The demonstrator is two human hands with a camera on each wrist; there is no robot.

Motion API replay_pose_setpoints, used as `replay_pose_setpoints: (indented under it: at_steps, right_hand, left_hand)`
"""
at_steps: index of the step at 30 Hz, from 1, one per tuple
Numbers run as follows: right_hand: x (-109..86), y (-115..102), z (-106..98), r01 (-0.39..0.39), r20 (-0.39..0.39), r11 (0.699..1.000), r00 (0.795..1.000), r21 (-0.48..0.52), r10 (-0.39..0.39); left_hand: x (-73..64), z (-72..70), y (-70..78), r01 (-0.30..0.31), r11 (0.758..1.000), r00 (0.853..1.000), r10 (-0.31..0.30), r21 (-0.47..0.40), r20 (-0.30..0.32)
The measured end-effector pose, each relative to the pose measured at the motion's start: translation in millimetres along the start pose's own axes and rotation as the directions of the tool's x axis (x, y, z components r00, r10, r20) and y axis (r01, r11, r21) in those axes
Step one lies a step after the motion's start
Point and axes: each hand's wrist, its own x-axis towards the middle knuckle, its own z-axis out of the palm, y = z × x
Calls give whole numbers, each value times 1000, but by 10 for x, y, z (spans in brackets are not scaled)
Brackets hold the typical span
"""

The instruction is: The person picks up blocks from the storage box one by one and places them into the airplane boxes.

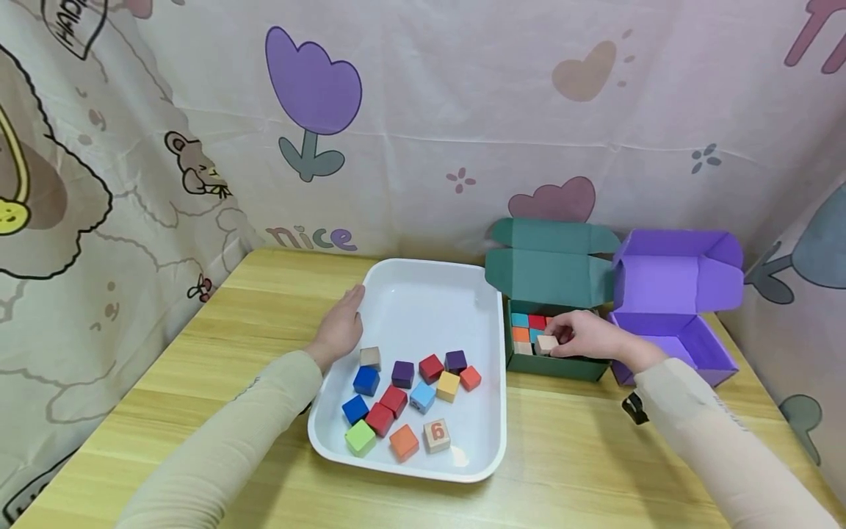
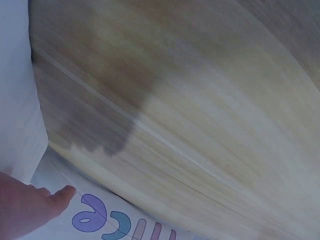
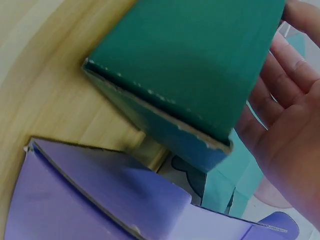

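Observation:
My right hand [image 1: 584, 336] is over the open green box [image 1: 555, 367], pinching a plain wooden block [image 1: 546, 344] between thumb and fingers. Light blue, red, orange and wooden blocks sit in rows inside that box, partly hidden by the hand. In the right wrist view, the green box's wall [image 3: 190, 65] hides the fingertips and the block. My left hand [image 1: 338, 330] rests with fairly straight fingers against the left rim of a white tray [image 1: 436, 308]. Several loose coloured cubes, among them a wooden one marked 6 [image 1: 437, 436], lie in the tray's near half.
An open purple box [image 1: 664, 275] stands right of the green one, close beside it. Both lids are folded back toward the patterned cloth [image 1: 423, 162] behind the table. The wooden tabletop [image 1: 218, 367] extends left of the tray and in front of the boxes.

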Motion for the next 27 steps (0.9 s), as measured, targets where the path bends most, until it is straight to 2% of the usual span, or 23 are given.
replay_pose_setpoints:
  at_steps: [11, 27]
  right_hand:
    - [75, 26, 74, -8, 4, 999, 1000, -48, 8]
    - [155, 26, 111, 9, 30, 995, 1000, -104, -6]
  left_hand:
    - [-8, 20, -9, 23, 999, 1000, -22, -45, 10]
    - [-12, 7, 6, 23, 999, 1000, -23, -41, 11]
